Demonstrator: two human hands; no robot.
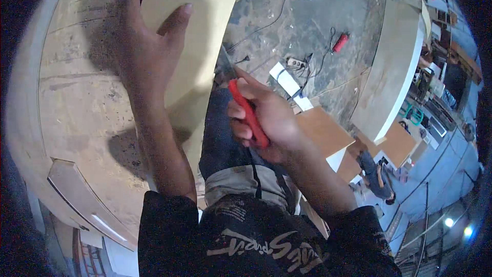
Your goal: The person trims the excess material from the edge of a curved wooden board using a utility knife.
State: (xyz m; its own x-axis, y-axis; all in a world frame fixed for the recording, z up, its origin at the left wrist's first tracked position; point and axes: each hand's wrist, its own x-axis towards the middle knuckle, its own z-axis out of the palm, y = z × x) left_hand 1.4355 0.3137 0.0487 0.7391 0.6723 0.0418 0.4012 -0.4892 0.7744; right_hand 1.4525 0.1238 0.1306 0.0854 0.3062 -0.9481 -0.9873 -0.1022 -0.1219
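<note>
A long pale board (207,0) lies lengthwise before me, over the left part of the view. My left hand (151,46) holds it at its left edge, thumb stretched over the top face and fingers along the side, partly hidden. In my right hand (269,115), closed fingers wrap round the red handle of a flat-bladed tool (248,115). Its grey metal blade (224,66) lies close along the board's right edge. Whether the blade touches the board I cannot tell, nor the exact kind of tool.
Under the board, a worn wooden worktop (77,92) spreads to the left. On the stained floor are a power strip (296,63) with cords and a red object (340,42). Large panels (387,66) stand at right, with brown sheets (323,131). Another person (376,177) is farther off.
</note>
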